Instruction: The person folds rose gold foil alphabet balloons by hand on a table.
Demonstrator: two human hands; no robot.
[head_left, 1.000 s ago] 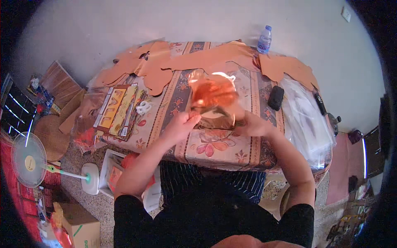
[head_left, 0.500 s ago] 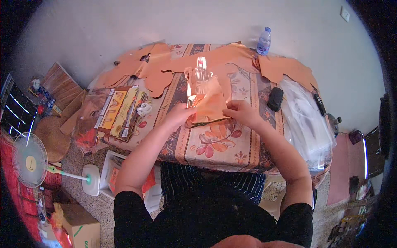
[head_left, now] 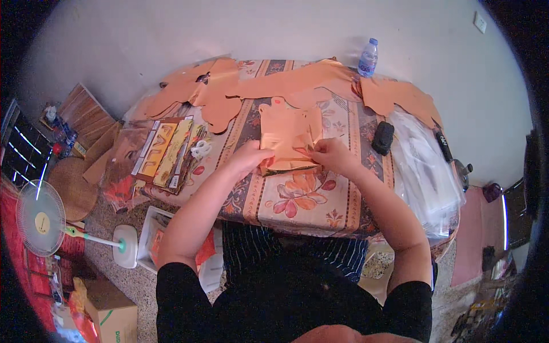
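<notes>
Head cam: both hands pinch a shiny orange foil sheet (head_left: 286, 140) lying mid-table. Left hand (head_left: 249, 157) grips its 8 o'clock edge, right hand (head_left: 331, 154) its 4 o'clock edge, fingers closed on it. Water bottle (head_left: 368, 58) stands at 1 o'clock.

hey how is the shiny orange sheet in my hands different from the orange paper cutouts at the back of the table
The shiny sheet is glossy and catches light; the paper cutouts look matte. The sheet is one roughly rectangular piece, while the cutouts are several long pieces with wavy edges. The sheet lies at the table's middle under the left hand and right hand; the cutouts spread untouched along the far edge near the water bottle. Both are orange and lie flat.
</notes>
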